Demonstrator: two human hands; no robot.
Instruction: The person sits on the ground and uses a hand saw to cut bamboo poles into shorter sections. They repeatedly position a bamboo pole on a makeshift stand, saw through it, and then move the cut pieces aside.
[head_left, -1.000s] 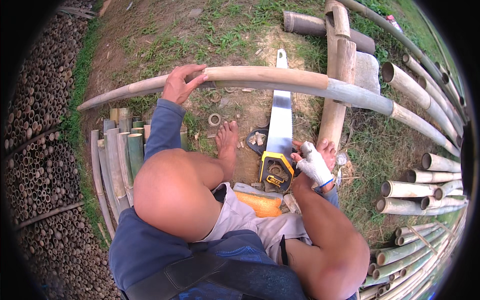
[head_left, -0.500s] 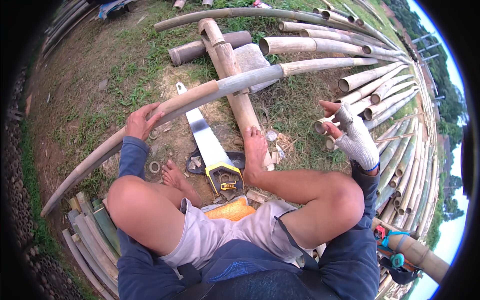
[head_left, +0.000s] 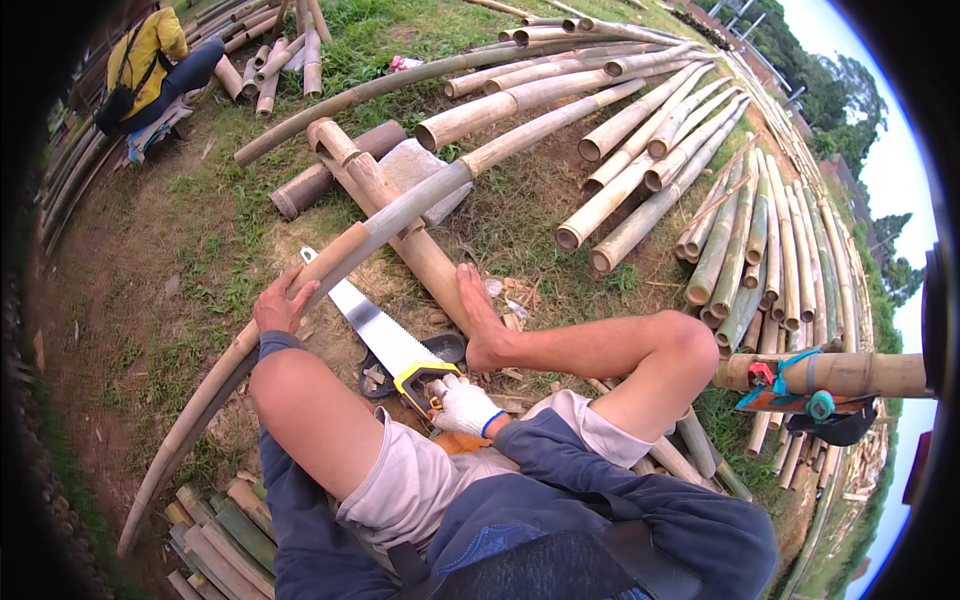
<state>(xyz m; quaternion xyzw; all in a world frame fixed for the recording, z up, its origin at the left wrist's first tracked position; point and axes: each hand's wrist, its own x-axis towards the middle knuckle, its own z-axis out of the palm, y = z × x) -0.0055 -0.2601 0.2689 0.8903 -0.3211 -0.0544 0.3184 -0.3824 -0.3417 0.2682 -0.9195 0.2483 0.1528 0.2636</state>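
A long bamboo pole (head_left: 412,203) slants from lower left to upper right, resting across a thick bamboo support (head_left: 430,265). My bare left hand (head_left: 282,304) is closed around the pole, left of a paler brown stretch on it. Between my feet lies a hand saw (head_left: 378,326) with a toothed steel blade and a yellow-and-black handle, its tip reaching toward the pole. My right hand (head_left: 463,406), in a white knitted glove, is closed on the saw's handle; some of its fingers are hidden. My bare foot (head_left: 482,318) presses against the bamboo support.
A grey stone block (head_left: 412,172) and a dark bamboo piece (head_left: 300,190) sit by the support. Many cut poles (head_left: 690,150) fan out at right; more bamboo (head_left: 235,520) lies at lower left. Another person (head_left: 150,70) in yellow sits at far left. A dark sandal (head_left: 372,378) lies under the saw.
My right hand came down from the raised position at right and closed on the saw's handle. The left hand stays on the pole. The view swung, bringing the other person in.
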